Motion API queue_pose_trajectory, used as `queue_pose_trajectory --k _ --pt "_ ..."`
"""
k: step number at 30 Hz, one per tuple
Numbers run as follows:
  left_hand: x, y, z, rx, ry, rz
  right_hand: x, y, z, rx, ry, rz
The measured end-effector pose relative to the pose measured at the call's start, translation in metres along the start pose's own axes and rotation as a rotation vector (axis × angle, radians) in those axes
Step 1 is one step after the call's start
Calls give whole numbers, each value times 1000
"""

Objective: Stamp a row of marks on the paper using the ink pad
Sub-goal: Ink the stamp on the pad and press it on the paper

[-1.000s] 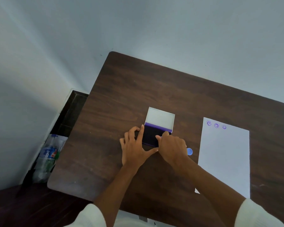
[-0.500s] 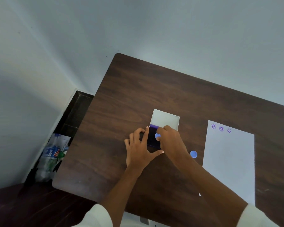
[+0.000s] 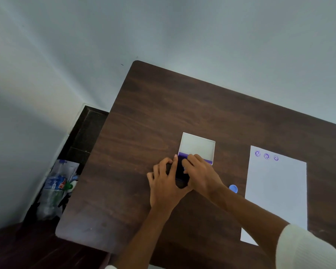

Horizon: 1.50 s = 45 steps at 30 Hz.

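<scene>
Ink pad (image 3: 179, 172) steadied by left hand (image 3: 164, 186) grip; right hand (image 3: 201, 174) fingers pinched over it.

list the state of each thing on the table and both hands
ink pad: open, lid up
paper: flat, three marks at top
blue cap: loose on table
left hand: steadying ink pad
right hand: on the pad; stamp mostly hidden

stamp hidden under right hand (image 3: 201, 174) – marks (image 3: 266, 156) unreadable
</scene>
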<state>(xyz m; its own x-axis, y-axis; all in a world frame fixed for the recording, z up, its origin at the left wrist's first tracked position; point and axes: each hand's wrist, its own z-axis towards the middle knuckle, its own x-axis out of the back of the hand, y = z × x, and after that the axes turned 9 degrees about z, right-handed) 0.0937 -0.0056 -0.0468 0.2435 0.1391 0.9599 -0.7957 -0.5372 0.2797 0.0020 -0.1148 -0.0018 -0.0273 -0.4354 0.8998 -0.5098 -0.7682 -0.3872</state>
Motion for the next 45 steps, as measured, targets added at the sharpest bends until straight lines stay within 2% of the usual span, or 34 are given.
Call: queue_pose_trajectory --k 3,6,10,12,17,19,21,25,27,30,35,39,45 --pt "3 0 -1 -13 -16 8 0 -5 1 -58 -34 6" --pt "9 0 -3 -22 -19 4 5 -10 0 -157 14 112" --pt "13 -1 -3 -41 -36 20 23 -16 -35 -512 423 643" --pt "13 0 -4 -41 -43 23 35 -16 -63 -632 519 908" --pt "14 2 -9 -6 -54 -1 69 0 -120 -687 646 1348" --pt "15 7 -20 -23 18 -9 80 13 -141 -677 702 1532" --pt "15 20 -34 -115 147 -28 87 27 -158 -673 754 1602" --pt "6 80 -62 -447 311 -146 96 64 -187 -701 826 1601" --pt "-1 113 -74 -606 305 -245 101 83 -196 -707 870 1547" --pt "-15 152 -85 -744 190 -367 105 119 -202 -781 882 1252" --pt "-35 202 -84 -731 64 -313 106 176 -191 -804 874 758" --pt "-47 218 -74 -660 22 -260 102 210 -174 -723 764 574" --pt "-65 213 -74 -660 30 -239 94 245 -161 -626 563 368"
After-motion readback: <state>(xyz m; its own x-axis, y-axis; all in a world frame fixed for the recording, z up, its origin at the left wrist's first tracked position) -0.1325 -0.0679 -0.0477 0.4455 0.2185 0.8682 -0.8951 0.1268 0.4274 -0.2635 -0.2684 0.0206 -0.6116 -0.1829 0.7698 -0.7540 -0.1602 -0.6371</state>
